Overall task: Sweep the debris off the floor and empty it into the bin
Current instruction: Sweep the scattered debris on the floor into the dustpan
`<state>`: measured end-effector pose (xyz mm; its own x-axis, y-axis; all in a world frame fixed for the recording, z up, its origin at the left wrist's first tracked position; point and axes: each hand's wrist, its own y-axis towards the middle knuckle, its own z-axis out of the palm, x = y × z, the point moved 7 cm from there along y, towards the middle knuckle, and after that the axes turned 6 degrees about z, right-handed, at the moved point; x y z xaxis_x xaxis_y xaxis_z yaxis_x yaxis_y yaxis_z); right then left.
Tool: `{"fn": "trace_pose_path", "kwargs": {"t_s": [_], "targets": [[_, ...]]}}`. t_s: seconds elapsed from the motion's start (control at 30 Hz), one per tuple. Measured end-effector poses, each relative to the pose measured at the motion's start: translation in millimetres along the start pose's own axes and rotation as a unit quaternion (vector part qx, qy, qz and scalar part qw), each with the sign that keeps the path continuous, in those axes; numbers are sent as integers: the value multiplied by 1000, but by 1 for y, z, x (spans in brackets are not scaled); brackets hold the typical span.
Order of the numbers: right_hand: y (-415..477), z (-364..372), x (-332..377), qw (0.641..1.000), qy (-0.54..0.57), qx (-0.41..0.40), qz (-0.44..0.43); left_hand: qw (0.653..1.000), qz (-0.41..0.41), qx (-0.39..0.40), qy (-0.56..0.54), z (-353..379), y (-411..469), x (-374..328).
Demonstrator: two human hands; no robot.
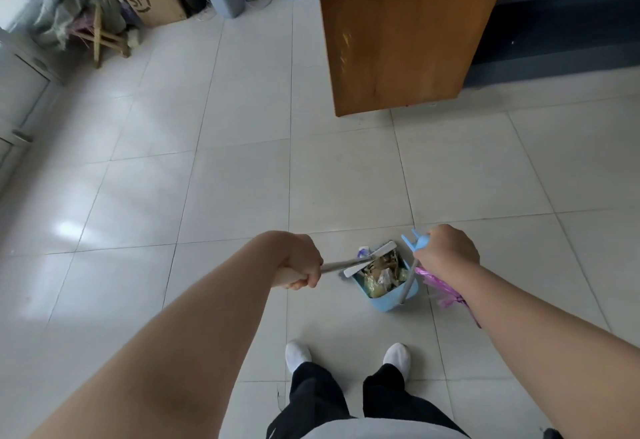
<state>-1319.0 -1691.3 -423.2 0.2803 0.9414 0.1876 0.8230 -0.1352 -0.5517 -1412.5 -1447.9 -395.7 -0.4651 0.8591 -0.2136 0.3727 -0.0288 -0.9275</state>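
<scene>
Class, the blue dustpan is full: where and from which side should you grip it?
Grip the blue end of its long handle, from above, where the right hand holds. The blue dustpan sits mouth-up with debris, so a top lift probably keeps it level.

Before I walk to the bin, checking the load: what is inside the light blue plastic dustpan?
Crumpled brown and yellowish scraps fill the light blue plastic dustpan. A white bar crosses the pile; whatever lies beneath is hidden.
</scene>
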Motion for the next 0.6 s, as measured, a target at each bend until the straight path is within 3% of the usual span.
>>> {"fn": "trace_pose_path", "kwargs": {"t_s": [0.23, 0.43, 0.6], "targets": [[-14, 11, 35, 1000, -24, -2, -12, 1000, 1, -17, -8, -15, -21, 46], [-28, 23, 50, 999, -42, -8, 30, 999, -12, -45, -20, -64, -29, 77], [-38, 36, 46, 999, -23, -1, 38, 990, -29, -59, 126, -67, -21, 64]]}}
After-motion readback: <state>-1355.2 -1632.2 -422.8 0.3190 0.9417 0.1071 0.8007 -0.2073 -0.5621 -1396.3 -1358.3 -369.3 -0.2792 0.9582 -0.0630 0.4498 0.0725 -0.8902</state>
